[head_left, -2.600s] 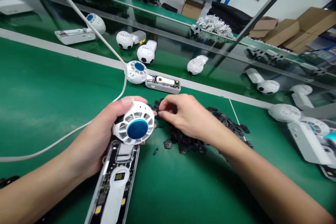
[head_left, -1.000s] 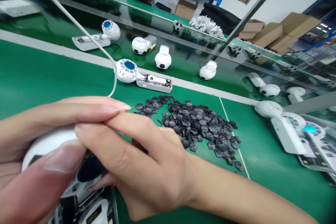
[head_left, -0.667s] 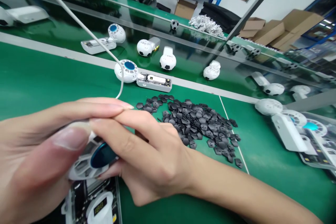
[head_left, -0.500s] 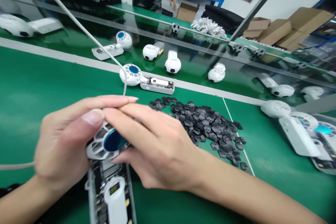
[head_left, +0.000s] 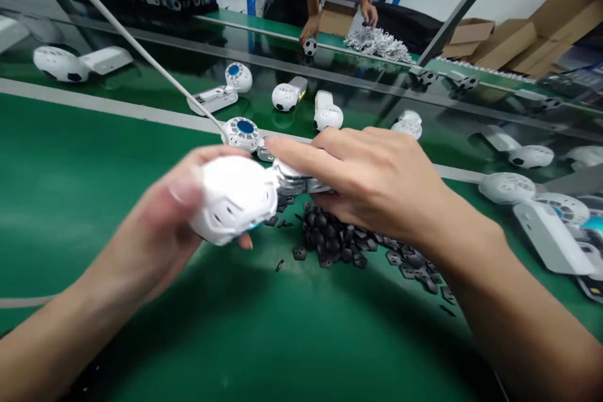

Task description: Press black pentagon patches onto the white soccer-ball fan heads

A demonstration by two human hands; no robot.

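In the head view I hold a white handheld fan with a round head patterned like a soccer ball. My left hand is closed around the ball-shaped head, thumb on its near side. My right hand grips the handle and hides most of it. The head's plain white side faces me; a sliver of blue shows along its lower edge. Beneath my right hand lies a pile of black pentagon pieces on the green table.
Another fan sits just behind my hands. Several more lie on the conveyor belt beyond, and some fans stack at right. A white cable crosses at left. Opposite, a co-worker's hand touches a ball near white cords.
The fan has been turned over and lifted, from blue disc and open handle facing me to white ball side showing. My right hand moved from the head to the handle. The co-worker reached down.
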